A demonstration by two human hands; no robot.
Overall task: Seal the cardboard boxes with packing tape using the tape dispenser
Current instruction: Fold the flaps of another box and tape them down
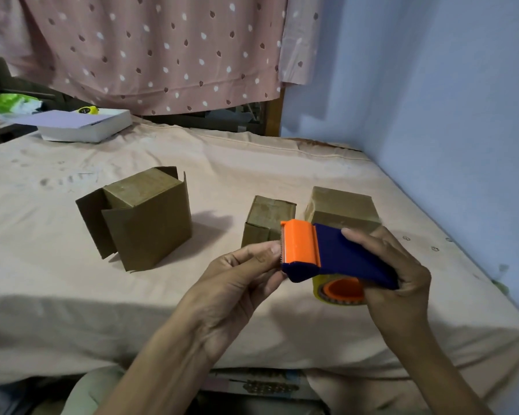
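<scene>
right hand (402, 274) grips the tape dispenser (336, 256); left hand (240, 274) pinches at its orange blade end. unsealed cardboard box (141, 217) stands at ten o'clock.

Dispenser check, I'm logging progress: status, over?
Right hand grips dispenser; left hand pinches at its orange blade end. Big box flaps open, untaped. Nothing in the way.
</scene>
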